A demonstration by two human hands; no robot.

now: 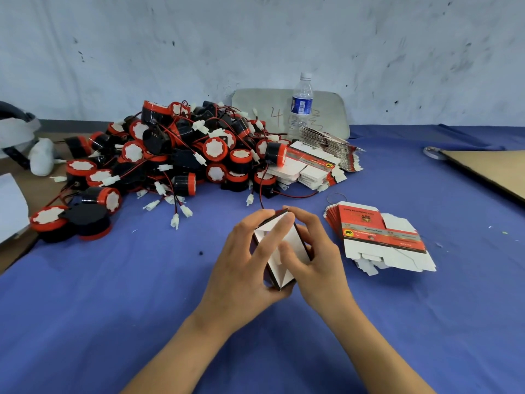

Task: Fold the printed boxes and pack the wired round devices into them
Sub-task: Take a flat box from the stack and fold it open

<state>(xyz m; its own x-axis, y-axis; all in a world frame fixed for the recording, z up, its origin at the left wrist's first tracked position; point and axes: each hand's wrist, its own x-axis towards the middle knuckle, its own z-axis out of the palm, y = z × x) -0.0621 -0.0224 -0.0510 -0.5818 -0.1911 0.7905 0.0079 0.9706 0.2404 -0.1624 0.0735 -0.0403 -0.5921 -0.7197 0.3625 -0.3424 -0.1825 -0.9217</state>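
Observation:
Both my hands hold one partly folded printed box [279,237] over the blue tablecloth, its white inside facing me. My left hand [244,260] grips its left side, fingers curled over the top edge. My right hand [315,257] holds the right side, with the thumb pressing a white flap inward. A large heap of black-and-red round devices [170,163] with red-black wires and white plugs lies behind, to the left. Flat red-and-white box blanks [380,234] sit fanned out just right of my hands.
More flat blanks [318,163] are stacked beside the heap, near a clear water bottle [301,106] and a grey board leaning on the wall. A brown cardboard sheet [488,169] lies at the far right. A white cloth bundle [42,155] sits at the left edge.

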